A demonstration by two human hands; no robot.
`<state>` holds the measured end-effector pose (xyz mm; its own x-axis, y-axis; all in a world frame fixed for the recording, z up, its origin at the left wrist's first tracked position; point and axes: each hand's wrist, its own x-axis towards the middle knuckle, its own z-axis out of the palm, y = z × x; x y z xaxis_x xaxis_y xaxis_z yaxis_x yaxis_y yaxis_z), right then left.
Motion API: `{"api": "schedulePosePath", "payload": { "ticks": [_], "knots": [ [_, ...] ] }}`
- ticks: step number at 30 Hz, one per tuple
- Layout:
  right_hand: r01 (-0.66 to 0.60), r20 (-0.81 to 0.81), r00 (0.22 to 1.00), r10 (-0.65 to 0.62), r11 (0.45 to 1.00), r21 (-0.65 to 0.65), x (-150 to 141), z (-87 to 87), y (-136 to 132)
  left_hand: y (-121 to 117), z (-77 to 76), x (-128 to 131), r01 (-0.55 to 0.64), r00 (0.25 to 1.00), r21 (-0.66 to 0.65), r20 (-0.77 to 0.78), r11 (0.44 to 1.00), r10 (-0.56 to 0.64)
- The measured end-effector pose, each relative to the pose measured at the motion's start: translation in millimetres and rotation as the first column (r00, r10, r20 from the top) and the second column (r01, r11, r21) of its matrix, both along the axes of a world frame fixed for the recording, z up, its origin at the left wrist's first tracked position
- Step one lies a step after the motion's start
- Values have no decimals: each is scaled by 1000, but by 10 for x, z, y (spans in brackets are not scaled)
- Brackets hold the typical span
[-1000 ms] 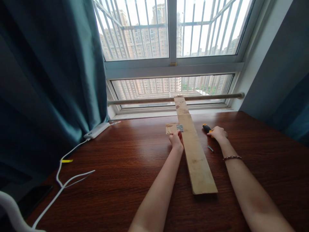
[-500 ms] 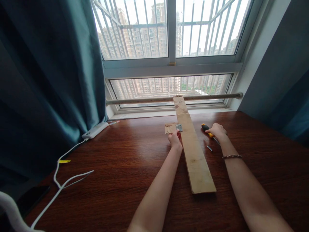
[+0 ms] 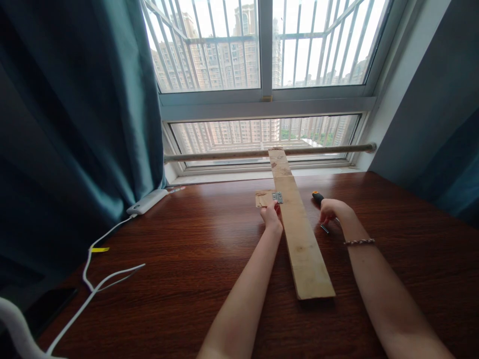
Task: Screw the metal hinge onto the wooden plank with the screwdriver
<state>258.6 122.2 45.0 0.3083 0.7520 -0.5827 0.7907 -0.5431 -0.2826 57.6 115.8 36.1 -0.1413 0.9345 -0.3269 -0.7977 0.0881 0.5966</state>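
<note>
A long pale wooden plank (image 3: 301,239) lies on the dark wood table (image 3: 194,249) and runs away from me to a rod at the window. A small metal hinge (image 3: 277,197) joins it to a small wood block (image 3: 263,198) on its left. My left hand (image 3: 271,216) has bent fingers, with the tips on the block and the plank's edge just below the hinge. My right hand (image 3: 334,210) is curled, fingers pointing down, to the right of the plank. It covers most of a black-and-orange screwdriver (image 3: 318,196). A small screw (image 3: 325,229) lies by its fingertips.
A wooden rod (image 3: 224,154) spans the window sill at the back. At the left hang teal curtains (image 3: 75,124), with a white power bank (image 3: 147,201) and white cables (image 3: 97,279) below them. A dark phone (image 3: 52,304) lies at the near left edge.
My right hand has slid from the screwdriver's handle towards me and the plank, and now curls over the shaft near the screw. My left hand and the plank have stayed put.
</note>
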Motion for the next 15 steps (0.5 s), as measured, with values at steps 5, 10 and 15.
{"api": "schedulePosePath", "payload": {
  "ticks": [5,10,15],
  "knots": [
    [-36,22,999,37,999,-22,-10,-41,14,10,-18,0,9,1000,15,10,1000,-9],
    [-10,30,999,11,1000,-27,-47,3,-18,23,-29,5,4,1000,-5,-1,1000,-4],
    [73,72,994,-79,994,86,-78,-2,-33,21,-26,4,-4,1000,3,9,1000,4]
  ]
}}
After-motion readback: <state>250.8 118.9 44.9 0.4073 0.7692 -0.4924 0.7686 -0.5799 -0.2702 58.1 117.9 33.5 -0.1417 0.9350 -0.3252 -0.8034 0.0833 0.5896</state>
